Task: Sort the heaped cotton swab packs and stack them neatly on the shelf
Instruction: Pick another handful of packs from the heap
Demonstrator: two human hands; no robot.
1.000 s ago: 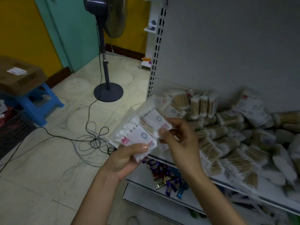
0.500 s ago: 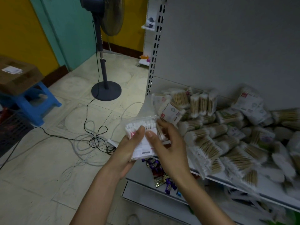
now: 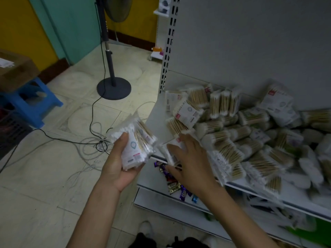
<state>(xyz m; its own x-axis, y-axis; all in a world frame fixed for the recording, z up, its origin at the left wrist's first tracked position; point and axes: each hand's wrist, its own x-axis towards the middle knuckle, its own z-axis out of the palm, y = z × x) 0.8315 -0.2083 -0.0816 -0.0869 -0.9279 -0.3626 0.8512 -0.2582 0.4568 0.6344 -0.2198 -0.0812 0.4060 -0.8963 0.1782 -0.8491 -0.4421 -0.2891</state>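
- Cotton swab packs (image 3: 232, 140) lie in a loose heap across the grey shelf (image 3: 156, 120), spreading from near its left end off to the right edge of view.
- Most of the heaped packs lie flat with their sticks pointing every which way. A few at the back (image 3: 223, 102) stand on end against the back panel.
- The left hand (image 3: 118, 163) grips a held bundle (image 3: 136, 145) of several packs, thumb across the top label and fingers curled beneath.
- That bundle is off the shelf, just beyond its left end and over the floor.
- Its long axis slants from the palm up and away. The white cotton tips are bunched at the far upper-left end, the wooden sticks run along its right side, and the printed label faces upward.
- The right hand (image 3: 189, 158) is at the front left corner of the shelf, fingers spread and nearly straight, laid on top of a single pack (image 3: 167, 154).
- This pack sits right at the shelf's front edge, its length running from the heap toward the person. It is blurred, so I cannot read its print.
- The two hands are near each other but apart, and the bundle and the single pack do not touch.
- Wrapped sweets (image 3: 172, 179) lie on the lower shelf, under the right hand.
- A fan stand (image 3: 113, 86), tangled cables (image 3: 100, 142), and a blue stool (image 3: 30, 102) carrying a cardboard box (image 3: 16, 72) are on the tiled floor to the left.
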